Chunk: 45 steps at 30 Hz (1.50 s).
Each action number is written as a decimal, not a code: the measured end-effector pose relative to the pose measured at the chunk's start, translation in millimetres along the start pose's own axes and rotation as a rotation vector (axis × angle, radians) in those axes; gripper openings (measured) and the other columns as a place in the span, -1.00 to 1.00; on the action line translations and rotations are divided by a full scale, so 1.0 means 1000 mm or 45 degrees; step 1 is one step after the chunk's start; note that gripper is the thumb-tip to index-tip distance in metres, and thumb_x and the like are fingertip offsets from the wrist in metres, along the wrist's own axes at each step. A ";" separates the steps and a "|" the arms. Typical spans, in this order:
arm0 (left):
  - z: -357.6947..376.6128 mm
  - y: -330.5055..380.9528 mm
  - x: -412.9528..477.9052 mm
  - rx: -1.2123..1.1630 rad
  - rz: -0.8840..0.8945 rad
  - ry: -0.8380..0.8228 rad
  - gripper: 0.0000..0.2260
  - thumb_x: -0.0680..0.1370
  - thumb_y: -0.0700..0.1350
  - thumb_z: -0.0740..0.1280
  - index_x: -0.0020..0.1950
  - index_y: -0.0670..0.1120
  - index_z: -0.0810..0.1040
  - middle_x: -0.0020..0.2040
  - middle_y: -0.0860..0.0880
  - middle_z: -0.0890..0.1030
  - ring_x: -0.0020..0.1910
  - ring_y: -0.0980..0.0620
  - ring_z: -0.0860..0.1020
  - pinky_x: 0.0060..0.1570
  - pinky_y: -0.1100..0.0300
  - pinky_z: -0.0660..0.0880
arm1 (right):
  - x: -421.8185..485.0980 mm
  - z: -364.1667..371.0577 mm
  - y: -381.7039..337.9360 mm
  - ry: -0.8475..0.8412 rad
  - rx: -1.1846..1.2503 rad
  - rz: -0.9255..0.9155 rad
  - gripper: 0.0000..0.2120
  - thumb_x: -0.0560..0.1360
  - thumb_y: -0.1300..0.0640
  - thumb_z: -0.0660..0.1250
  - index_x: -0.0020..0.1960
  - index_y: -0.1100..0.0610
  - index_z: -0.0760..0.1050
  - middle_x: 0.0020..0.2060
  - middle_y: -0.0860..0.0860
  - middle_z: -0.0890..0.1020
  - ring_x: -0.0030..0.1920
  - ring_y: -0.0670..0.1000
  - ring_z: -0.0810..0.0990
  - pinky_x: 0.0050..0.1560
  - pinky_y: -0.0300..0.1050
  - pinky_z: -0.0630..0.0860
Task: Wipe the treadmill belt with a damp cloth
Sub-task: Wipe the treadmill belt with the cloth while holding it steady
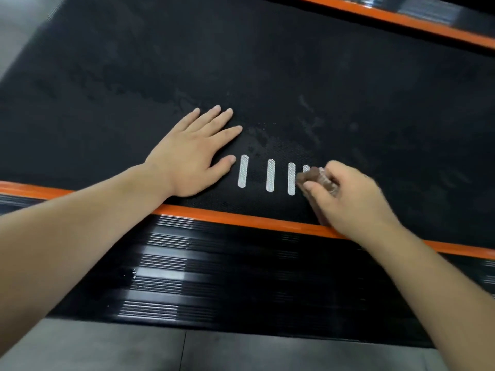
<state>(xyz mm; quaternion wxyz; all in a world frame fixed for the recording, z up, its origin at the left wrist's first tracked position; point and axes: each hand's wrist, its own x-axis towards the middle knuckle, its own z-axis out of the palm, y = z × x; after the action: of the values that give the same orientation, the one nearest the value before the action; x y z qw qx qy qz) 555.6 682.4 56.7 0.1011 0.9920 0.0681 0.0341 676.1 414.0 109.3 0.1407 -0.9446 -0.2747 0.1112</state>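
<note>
The black textured treadmill belt (267,62) fills the upper part of the head view, with faint wet smears near its middle. My left hand (192,153) lies flat on the belt, fingers straight and spread. My right hand (351,199) grips a small bunched brownish cloth (313,178) and holds it against the belt near the near edge. Several short white stripes (270,174) are printed on the belt between my two hands; the cloth covers part of the rightmost one.
An orange trim strip (241,218) borders the belt's near edge, with a ribbed black side rail (214,277) below it. A second orange strip (401,20) runs along the far edge. Grey floor tiles (241,352) lie at the bottom.
</note>
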 end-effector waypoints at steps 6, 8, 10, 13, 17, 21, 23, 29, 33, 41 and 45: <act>0.000 0.000 -0.002 -0.019 -0.062 0.027 -0.36 0.59 0.29 -0.04 0.61 0.04 0.27 0.66 -0.05 0.13 0.65 -0.02 0.01 0.61 -0.09 -0.12 | -0.003 0.016 -0.023 0.194 -0.204 0.073 -0.77 0.57 -0.13 0.25 -0.08 0.01 0.34 -0.08 0.07 0.51 -0.08 0.22 0.51 -0.18 -0.03 0.31; -0.005 -0.004 -0.005 -0.022 -0.140 -0.006 -0.29 0.55 0.35 -0.07 0.62 0.05 0.25 0.66 -0.06 0.11 0.65 -0.04 -0.01 0.60 -0.14 -0.14 | 0.017 0.027 -0.052 0.105 -0.085 -0.108 -0.74 0.57 -0.14 0.25 -0.12 0.02 0.33 -0.13 0.01 0.48 -0.13 0.13 0.45 -0.19 -0.05 0.27; -0.014 -0.020 -0.013 0.024 -0.212 -0.049 -0.25 0.51 0.40 -0.11 0.63 0.09 0.21 0.67 -0.06 0.08 0.65 -0.04 -0.03 0.59 -0.16 -0.14 | 0.054 0.024 -0.065 0.170 -0.090 -0.113 -0.75 0.57 -0.14 0.26 -0.08 0.04 0.38 -0.12 0.02 0.46 -0.10 0.13 0.48 -0.18 -0.06 0.28; -0.026 -0.059 -0.034 0.049 -0.326 -0.078 -0.24 0.50 0.42 -0.14 0.64 0.13 0.14 0.68 -0.02 0.04 0.65 -0.01 -0.06 0.59 -0.17 -0.15 | 0.079 0.029 -0.077 0.293 -0.004 0.021 -0.76 0.56 -0.13 0.28 -0.01 0.06 0.46 -0.04 0.07 0.49 0.00 0.18 0.54 -0.15 -0.06 0.30; -0.027 -0.085 -0.050 0.029 -0.258 -0.116 -0.27 0.54 0.41 -0.17 0.66 0.15 0.07 0.67 0.05 -0.03 0.64 0.07 -0.14 0.59 -0.09 -0.23 | 0.052 0.053 -0.107 0.089 -0.083 -0.490 -0.74 0.55 -0.17 0.28 -0.08 0.02 0.40 -0.13 0.00 0.44 -0.16 0.08 0.46 -0.21 -0.08 0.31; -0.021 -0.084 -0.051 -0.006 -0.263 -0.028 -0.33 0.57 0.37 -0.10 0.65 0.14 0.15 0.67 0.05 0.04 0.65 0.08 -0.08 0.60 -0.06 -0.21 | 0.095 0.038 -0.108 0.272 -0.150 -0.168 -0.72 0.56 -0.18 0.23 -0.02 0.03 0.46 -0.03 0.09 0.54 0.02 0.23 0.57 -0.16 -0.04 0.31; -0.019 -0.084 -0.051 -0.007 -0.261 -0.004 -0.34 0.58 0.36 -0.08 0.64 0.14 0.17 0.67 0.04 0.06 0.65 0.07 -0.07 0.60 -0.07 -0.18 | 0.073 0.053 -0.124 0.275 -0.149 -0.427 -0.68 0.55 -0.22 0.26 -0.04 0.05 0.48 -0.09 0.07 0.52 -0.08 0.20 0.58 -0.23 -0.06 0.31; -0.017 -0.085 -0.051 0.006 -0.257 0.019 -0.36 0.60 0.33 -0.06 0.64 0.13 0.18 0.67 0.06 0.06 0.65 0.09 -0.07 0.60 -0.08 -0.17 | 0.111 0.045 -0.120 0.245 -0.156 -0.422 -0.70 0.56 -0.24 0.23 -0.10 0.00 0.38 -0.12 0.03 0.44 -0.05 0.18 0.56 -0.22 -0.06 0.31; -0.017 -0.086 -0.051 0.005 -0.247 0.012 -0.37 0.60 0.31 -0.04 0.64 0.11 0.18 0.67 0.05 0.05 0.65 0.07 -0.08 0.60 -0.11 -0.14 | 0.064 0.062 -0.127 0.078 -0.064 -0.794 -0.73 0.52 -0.17 0.32 -0.13 -0.03 0.32 -0.17 -0.02 0.36 -0.16 0.11 0.51 -0.27 -0.09 0.31; -0.019 -0.083 -0.050 -0.001 -0.256 0.015 -0.39 0.61 0.26 0.01 0.64 0.10 0.18 0.67 0.05 0.07 0.65 0.09 -0.07 0.60 -0.13 -0.11 | 0.085 0.070 -0.142 0.106 -0.058 -0.856 -0.76 0.53 -0.14 0.32 -0.05 0.03 0.47 -0.09 0.04 0.47 -0.06 0.14 0.55 -0.23 -0.09 0.29; -0.021 -0.083 -0.050 0.003 -0.284 0.001 -0.37 0.59 0.27 0.01 0.64 0.09 0.18 0.67 0.05 0.08 0.65 0.08 -0.06 0.60 -0.13 -0.11 | 0.121 0.058 -0.143 0.083 -0.037 -0.729 -0.76 0.53 -0.18 0.30 -0.05 0.00 0.47 -0.09 0.02 0.47 -0.02 0.15 0.55 -0.18 -0.07 0.33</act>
<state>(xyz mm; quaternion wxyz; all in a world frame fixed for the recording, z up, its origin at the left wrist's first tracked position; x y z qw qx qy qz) 493.8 759.6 57.3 0.1029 0.9783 0.1781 0.0230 689.9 608.3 85.4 0.1616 -0.8337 -0.5270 0.0325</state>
